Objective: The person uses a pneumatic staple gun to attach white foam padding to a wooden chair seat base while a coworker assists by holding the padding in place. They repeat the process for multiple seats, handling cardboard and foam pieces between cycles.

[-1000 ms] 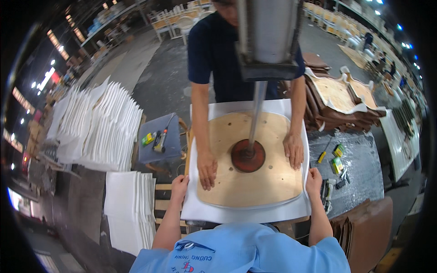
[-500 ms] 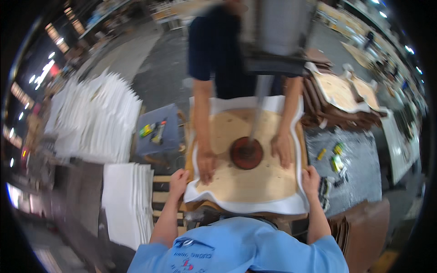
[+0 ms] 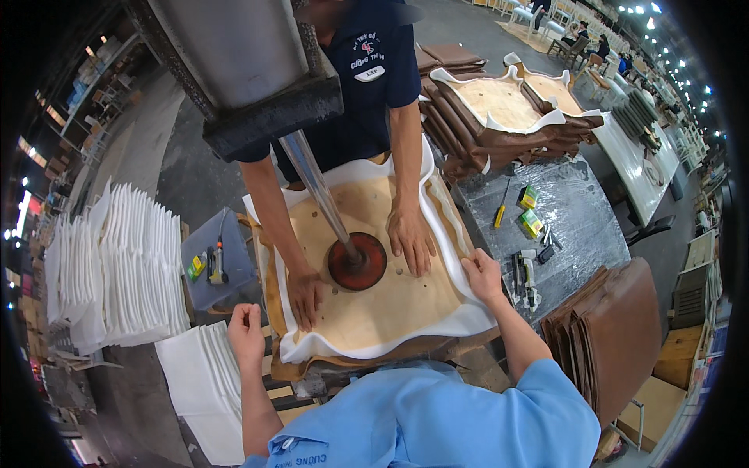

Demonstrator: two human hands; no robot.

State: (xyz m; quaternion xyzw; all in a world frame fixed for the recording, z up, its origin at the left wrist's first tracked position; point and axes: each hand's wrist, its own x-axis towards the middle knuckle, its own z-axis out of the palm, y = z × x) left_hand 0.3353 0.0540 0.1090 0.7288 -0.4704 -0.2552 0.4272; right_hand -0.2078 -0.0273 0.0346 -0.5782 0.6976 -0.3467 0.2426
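Plainly, the white foam pad was pinched at its edge by the right hand, while the left hand was held curled, gripping nothing. Just beyond the fingertips, a co-worker's hands could be caught by the red press disc.

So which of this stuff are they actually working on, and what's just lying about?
In use: plywood seat board, white foam pad under it, red press disc, wearer's left hand off the pad's corner, right hand on its edge, co-worker's hands flat on the board.

Lying about: foam sheet stacks, brown covers, tools on the side table.
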